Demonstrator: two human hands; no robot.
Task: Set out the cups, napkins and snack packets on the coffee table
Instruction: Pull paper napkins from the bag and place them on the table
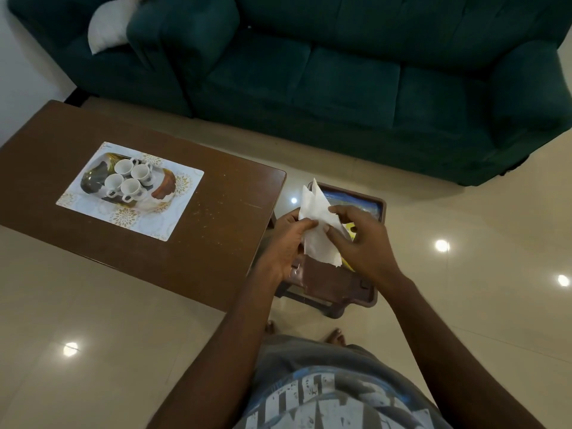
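The napkins [315, 230] in the grip are white. Left of it: white cups [125, 167], a white placemat [182, 193] with gold floral motifs, a brown coffee table [216, 212]. Beyond it, a dark green sofa [340, 78].

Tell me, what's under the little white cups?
The four cups stand on a brown-and-white patterned tray, which lies on a flowery placemat on the coffee table. The cups hide the tray's middle.

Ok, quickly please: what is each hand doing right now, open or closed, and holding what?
Left hand: closed, gripping the white napkins.
Right hand: closed, pinching the same napkins.
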